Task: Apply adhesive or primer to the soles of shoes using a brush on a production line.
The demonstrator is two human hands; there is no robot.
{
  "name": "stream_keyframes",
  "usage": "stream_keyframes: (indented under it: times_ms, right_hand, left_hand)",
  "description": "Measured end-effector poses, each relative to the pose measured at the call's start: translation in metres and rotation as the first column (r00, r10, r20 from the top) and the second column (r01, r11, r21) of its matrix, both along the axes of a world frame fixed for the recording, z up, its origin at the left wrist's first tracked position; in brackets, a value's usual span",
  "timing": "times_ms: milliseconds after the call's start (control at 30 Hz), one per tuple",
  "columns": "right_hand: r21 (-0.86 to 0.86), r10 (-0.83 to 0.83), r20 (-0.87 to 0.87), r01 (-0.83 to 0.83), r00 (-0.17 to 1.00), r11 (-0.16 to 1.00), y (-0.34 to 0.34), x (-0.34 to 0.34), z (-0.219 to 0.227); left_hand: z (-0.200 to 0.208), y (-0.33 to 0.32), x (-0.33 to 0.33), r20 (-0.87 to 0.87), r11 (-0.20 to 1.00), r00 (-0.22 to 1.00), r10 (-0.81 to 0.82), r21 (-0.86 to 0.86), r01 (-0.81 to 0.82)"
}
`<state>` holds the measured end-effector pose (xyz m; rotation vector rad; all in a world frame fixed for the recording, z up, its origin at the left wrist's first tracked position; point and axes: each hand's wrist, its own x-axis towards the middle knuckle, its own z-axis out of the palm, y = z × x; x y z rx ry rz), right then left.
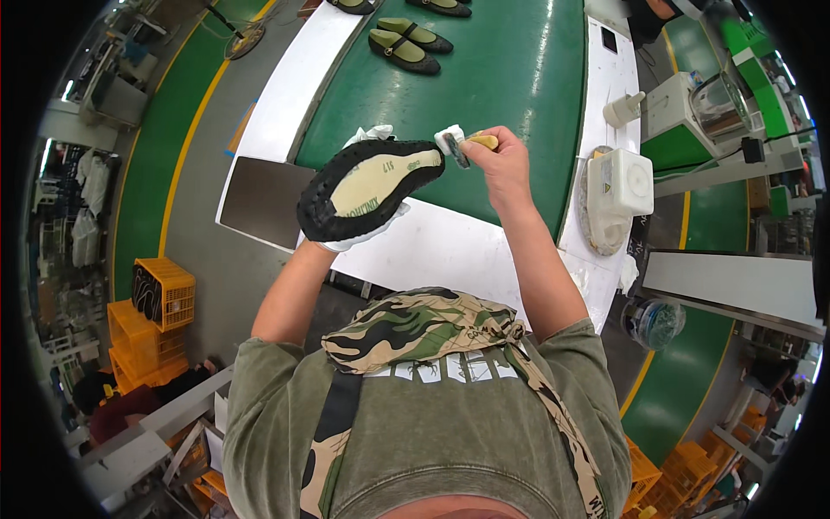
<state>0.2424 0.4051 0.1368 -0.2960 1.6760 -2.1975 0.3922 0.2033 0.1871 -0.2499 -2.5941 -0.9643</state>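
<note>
My left hand point(370, 237), in a white glove, grips a black shoe point(315, 203) from beneath and behind. Its underside faces up, showing a cream bottom board ringed by a gathered black edge; most of my fingers are hidden behind it. Bare, my right hand point(505, 166) pinches a short yellow-handled brush point(482, 141) with a white, dark-stained head. The brush head is right by the narrow end of the shoe; whether they touch I cannot tell. Beyond both hands, a pair of black strapped shoes point(405, 54) with green lining stands on the green conveyor belt point(501, 86).
More shoes point(441, 5) stand at the belt's far end. On the right ledge are a white plastic container point(624, 183), a white cup point(622, 110) and a phone point(609, 39). A dark panel point(270, 204) lies left of the white worktop point(458, 246). Orange crates point(147, 337) are stacked at left.
</note>
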Motion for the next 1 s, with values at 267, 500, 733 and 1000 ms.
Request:
stream_keyframes:
  times_ms: [267,500,733,1000]
  right_hand:
    - [-0.043,0.102,-0.015,-0.102,0.995,0.994,0.02,0.024,0.022]
    - [-0.198,0.153,-0.037,-0.158,0.987,0.967,0.033,0.046,0.068]
    - [-0.187,0.275,-0.114,-0.293,0.955,0.938,0.044,0.052,0.107]
    - [-0.196,0.245,-0.259,-0.299,0.934,0.934,0.039,0.034,0.108]
  left_hand:
    - [0.033,0.063,0.009,-0.179,0.99,0.983,0.049,-0.119,-0.071]
    - [0.017,0.083,0.01,-0.171,0.973,0.981,0.087,-0.199,-0.121]
    - [0.012,0.098,0.015,-0.06,0.989,0.989,0.134,-0.048,-0.137]
    - [-0.007,0.09,0.012,0.296,0.76,0.94,-0.172,0.647,-0.065]
